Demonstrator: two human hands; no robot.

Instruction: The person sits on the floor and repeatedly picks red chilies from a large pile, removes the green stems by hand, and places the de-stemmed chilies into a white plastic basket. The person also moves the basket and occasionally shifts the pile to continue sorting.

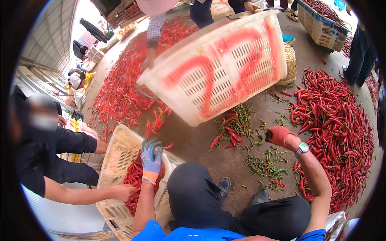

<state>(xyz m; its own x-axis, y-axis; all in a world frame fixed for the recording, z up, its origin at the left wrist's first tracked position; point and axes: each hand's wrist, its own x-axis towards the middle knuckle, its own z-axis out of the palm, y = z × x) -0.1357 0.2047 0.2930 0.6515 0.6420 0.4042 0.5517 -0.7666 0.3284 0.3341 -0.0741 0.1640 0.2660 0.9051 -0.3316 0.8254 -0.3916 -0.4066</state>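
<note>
My left hand (151,159), in a blue-grey glove with an orange cuff, is over the near rim of a white slatted plastic crate (116,156). Its fingers are apart, and a single red chili pepper (169,146) shows just past the fingertips. Red chilies (132,177) partly fill the crate. My right hand (280,137), in a red glove with dark fingertips, is raised between a large pile of red chilies (337,135) and a scatter of green stems (268,161). Its fingers are curled, and whatever may be inside them is hidden.
Another person's bare hand (125,192) reaches into the same crate from the left. Ahead, someone tilts a large, blurred white crate (223,69) with red paint marks over a floor heap of chilies (120,87). A loaded crate (324,25) stands at far right.
</note>
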